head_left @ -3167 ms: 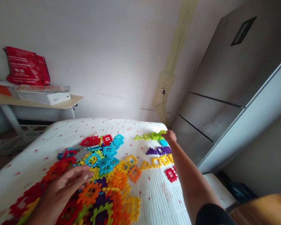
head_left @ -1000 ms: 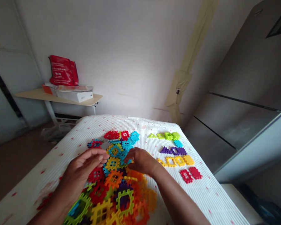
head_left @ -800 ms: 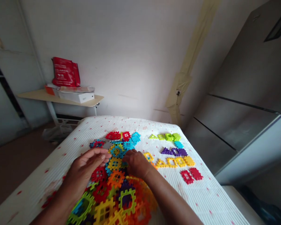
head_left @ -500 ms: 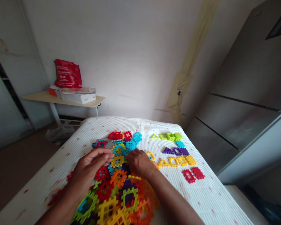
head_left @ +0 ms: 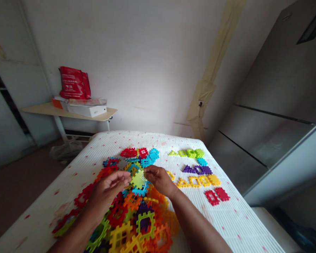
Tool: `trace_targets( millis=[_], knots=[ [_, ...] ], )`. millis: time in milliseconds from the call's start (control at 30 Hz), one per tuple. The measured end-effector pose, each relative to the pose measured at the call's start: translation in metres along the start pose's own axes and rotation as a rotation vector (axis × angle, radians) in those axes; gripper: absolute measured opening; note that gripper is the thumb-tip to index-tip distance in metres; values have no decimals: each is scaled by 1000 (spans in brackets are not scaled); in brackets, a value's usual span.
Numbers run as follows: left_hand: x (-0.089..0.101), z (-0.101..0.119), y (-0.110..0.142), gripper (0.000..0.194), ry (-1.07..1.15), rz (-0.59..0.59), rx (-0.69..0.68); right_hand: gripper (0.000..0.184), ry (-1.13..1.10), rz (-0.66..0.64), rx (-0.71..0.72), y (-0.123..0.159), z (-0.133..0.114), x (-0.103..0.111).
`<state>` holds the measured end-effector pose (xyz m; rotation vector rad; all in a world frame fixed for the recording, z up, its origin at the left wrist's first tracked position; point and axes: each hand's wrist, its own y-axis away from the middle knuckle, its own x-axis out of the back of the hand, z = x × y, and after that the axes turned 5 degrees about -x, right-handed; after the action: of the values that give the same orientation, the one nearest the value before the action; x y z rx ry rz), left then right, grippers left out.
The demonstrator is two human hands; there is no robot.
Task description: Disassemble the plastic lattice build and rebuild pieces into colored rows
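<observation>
A light green toothed interlocking tile (head_left: 138, 179) is held up over a heap of mixed plastic tiles. My right hand (head_left: 159, 179) pinches its upper right edge between thumb and fingers. From the other side, the closed fingertips of my left hand (head_left: 112, 184) meet the tile's left edge. Under and around both hands lies the heap, with an orange window tile (head_left: 133, 201), a green square frame (head_left: 145, 225) and a yellow window tile (head_left: 121, 237). My forearms cover parts of the heap.
Sorted tiles lie on the right of the white spotted tablecloth (head_left: 242, 228): a green row (head_left: 191, 153), purple row (head_left: 197, 170), yellow row (head_left: 200, 181) and red pair (head_left: 217, 196). A side table (head_left: 44, 108) with a red bag (head_left: 74, 83) and a refrigerator (head_left: 263, 105) stand beyond.
My right hand has come up from the heap with the light green tile. Both hands now meet at that tile, and my left hand has shifted slightly right.
</observation>
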<state>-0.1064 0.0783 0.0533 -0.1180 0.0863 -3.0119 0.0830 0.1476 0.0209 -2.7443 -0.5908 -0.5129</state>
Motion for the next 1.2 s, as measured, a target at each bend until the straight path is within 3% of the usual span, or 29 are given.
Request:
trace_targets(
  millis=[200,300,400,533,633,800,1000,1200],
  knots=[
    [-1,-5,-2,41,-87,7,8,21,-33,-37,20,4,-7,-6],
    [-1,-9,-3,33,-157,-40,-12,20,14,-71,82,8,-14,-9],
    [-1,-9,-3,26,-193,-27,-64,20,145,13,139,10,-19,-12],
    [1,-7,-3,23,-93,67,-45,28,311,167,84,12,-27,-12],
    [2,-10,-4,25,24,62,24,36,372,149,28,16,-36,-13],
    [-4,-12,-1,31,162,12,102,59,525,155,68,22,-44,-23],
    [-16,-8,5,28,279,11,161,58,624,232,118,25,-47,-32],
    [-18,-19,4,29,335,-10,155,57,580,169,73,27,-53,-27]
  ],
)
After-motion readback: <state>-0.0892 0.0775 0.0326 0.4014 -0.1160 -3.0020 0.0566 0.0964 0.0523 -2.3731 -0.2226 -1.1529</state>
